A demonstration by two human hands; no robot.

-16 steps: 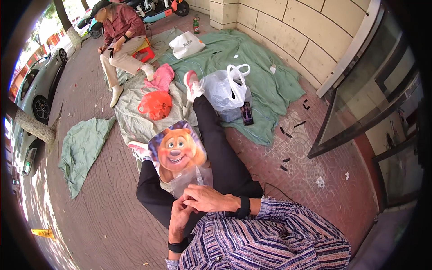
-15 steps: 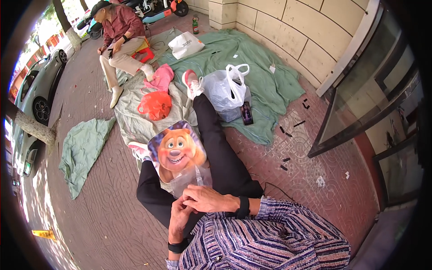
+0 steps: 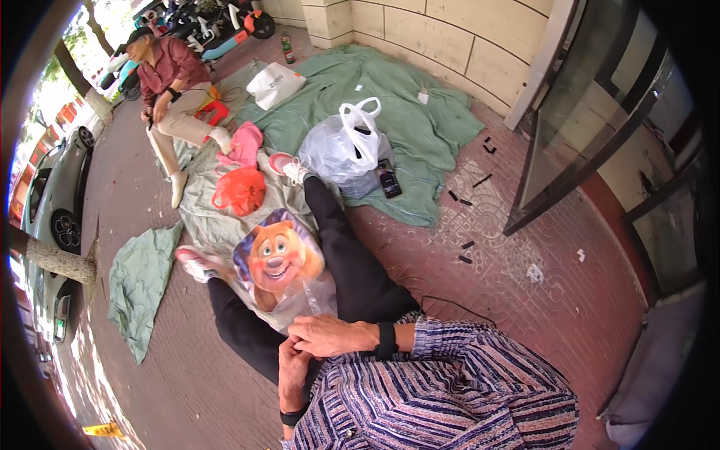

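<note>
My right hand (image 3: 330,335) and my left hand (image 3: 294,361) meet over my lap, fingers closed together. What they pinch is too small or hidden to make out. Just beyond my fingers lies a clear plastic bag (image 3: 304,304), its near edge running under my right hand. The bag overlaps a rounded square panel with a cartoon bear picture (image 3: 276,255), which sits between my spread legs. Whether this panel is a stool top or a cushion, I cannot tell.
A red plastic bag (image 3: 240,191), pink cloth (image 3: 244,142), white plastic bag (image 3: 337,146) and phone (image 3: 388,178) lie ahead on green sheeting (image 3: 420,112). Small black pieces (image 3: 467,245) are scattered on the right paving. Another person (image 3: 172,82) sits at far left; a glass door (image 3: 577,127) stands right.
The whole view has shifted, with the far things now further left. My left foot has swung outward to the left. My hands stay together with fingers closed.
</note>
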